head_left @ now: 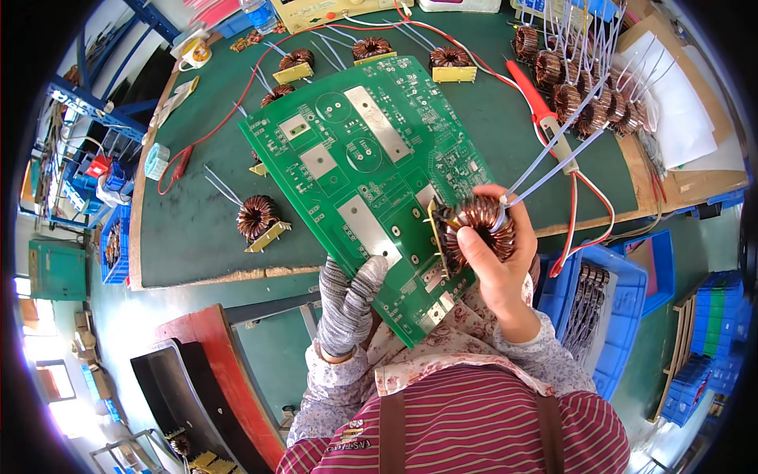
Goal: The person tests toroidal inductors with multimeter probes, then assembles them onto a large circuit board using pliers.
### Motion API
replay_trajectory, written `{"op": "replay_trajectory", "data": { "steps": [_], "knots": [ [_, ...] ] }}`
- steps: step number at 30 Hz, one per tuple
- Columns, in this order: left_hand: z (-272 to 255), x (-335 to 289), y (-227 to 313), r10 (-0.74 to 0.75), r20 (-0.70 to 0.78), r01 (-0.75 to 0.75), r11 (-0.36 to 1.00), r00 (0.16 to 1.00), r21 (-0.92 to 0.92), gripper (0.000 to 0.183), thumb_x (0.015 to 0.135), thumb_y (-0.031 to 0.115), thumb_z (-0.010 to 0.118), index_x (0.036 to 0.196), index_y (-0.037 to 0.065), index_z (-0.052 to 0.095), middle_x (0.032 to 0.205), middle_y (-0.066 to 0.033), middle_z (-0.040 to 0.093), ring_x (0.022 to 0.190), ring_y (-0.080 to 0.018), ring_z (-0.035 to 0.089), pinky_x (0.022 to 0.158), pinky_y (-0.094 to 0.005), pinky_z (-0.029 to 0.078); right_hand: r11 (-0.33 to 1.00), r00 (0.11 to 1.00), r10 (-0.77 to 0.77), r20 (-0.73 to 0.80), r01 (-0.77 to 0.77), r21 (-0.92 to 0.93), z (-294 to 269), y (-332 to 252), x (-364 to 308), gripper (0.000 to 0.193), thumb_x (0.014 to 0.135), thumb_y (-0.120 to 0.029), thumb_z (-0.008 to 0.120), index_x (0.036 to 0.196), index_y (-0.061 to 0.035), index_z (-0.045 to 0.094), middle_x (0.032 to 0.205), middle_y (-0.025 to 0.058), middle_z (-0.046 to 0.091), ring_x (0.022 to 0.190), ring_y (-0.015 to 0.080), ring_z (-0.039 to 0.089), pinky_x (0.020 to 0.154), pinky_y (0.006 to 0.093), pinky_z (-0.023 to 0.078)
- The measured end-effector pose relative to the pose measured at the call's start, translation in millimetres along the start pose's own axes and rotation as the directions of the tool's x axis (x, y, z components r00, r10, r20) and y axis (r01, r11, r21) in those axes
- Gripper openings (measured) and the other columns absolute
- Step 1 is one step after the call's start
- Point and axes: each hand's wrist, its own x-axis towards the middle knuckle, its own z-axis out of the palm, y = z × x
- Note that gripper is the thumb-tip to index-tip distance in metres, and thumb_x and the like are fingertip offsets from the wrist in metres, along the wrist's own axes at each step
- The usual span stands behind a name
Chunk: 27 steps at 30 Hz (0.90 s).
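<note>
My left hand (pixel 347 304), in a grey knit glove, grips the near left edge of a large green circuit board (pixel 316 201). The board is held tilted above the table's front edge, its silvery pads and small holes facing me. My bare right hand (pixel 505 268) has its fingers wrapped round a copper-wound toroid coil (pixel 482 225). This coil has a yellow base plate standing on edge against the board, and two long blue-sleeved leads point up to the right. Whether its pins sit in the board's holes I cannot tell.
On the green table mat (pixel 189 261) several similar coils stand, one toroid coil (pixel 259 220) at the left. A red-and-white probe (pixel 537 103) with cables lies at the right, before a cluster of coils (pixel 588 103). Blue bins (pixel 624 316) stand low at the right.
</note>
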Motion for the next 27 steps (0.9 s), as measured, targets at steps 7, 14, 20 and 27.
{"op": "replay_trajectory", "data": {
  "steps": [7, 14, 20, 27],
  "knots": [
    [4.8, -2.7, 8.1, 0.041, 0.105, -0.049, 0.996, 0.994, 0.076, 0.026, 0.085, 0.007, 0.055, 0.111, 0.001, 0.055, 0.099, -0.0043, 0.061, 0.089, -0.0106, 0.055, 0.08, -0.0258, 0.044, 0.811, 0.937, -0.324, 0.13, 0.346, -0.471, 15.7, -13.0, -9.8, 0.045, 0.066, -0.004, 0.075, 0.104, -0.0002, 0.053, 0.082, 0.0111, 0.057, 0.07, 0.0217, 0.058, 0.064, 0.029, 0.046],
    [-2.7, 0.6, 7.3, 0.018, 0.172, -0.037, 0.994, 0.985, 0.107, 0.032, 0.086, 0.008, 0.055, 0.117, 0.0, 0.051, 0.105, -0.0055, 0.06, 0.097, -0.0122, 0.054, 0.085, -0.0267, 0.043, 0.876, 0.964, -0.145, 0.224, 0.231, -0.424, 14.1, -10.9, -2.5, 0.049, 0.065, -0.008, 0.077, 0.105, -0.0001, 0.05, 0.086, 0.0107, 0.056, 0.076, 0.0242, 0.058, 0.067, 0.0307, 0.046],
    [-6.8, -1.4, -4.9, -0.014, 0.143, 0.02, 0.999, 0.99, -0.044, 0.037, 0.085, 0.01, 0.056, 0.12, 0.001, 0.048, 0.106, -0.0068, 0.059, 0.096, -0.0152, 0.057, 0.085, -0.0282, 0.045, 0.986, 0.756, -0.046, 0.653, 0.138, -0.091, -21.8, -0.1, 29.2, 0.079, 0.061, -0.02, 0.081, 0.126, -0.0027, 0.041, 0.116, 0.0119, 0.049, 0.104, 0.0253, 0.049, 0.092, 0.0349, 0.036],
    [-22.5, 5.6, -15.2, 0.001, -0.003, -0.001, 1.0, 1.0, 0.025, 0.041, 0.083, 0.014, 0.06, 0.12, 0.0, 0.048, 0.108, -0.0074, 0.058, 0.093, -0.0152, 0.058, 0.083, -0.0278, 0.047, 0.976, 0.846, -0.008, 0.532, -0.11, 0.19, -1.4, 23.0, 13.9, 0.087, 0.056, -0.011, 0.086, 0.128, -0.0064, 0.038, 0.117, 0.0094, 0.052, 0.108, 0.0181, 0.051, 0.093, 0.0322, 0.04]
  ]
}}
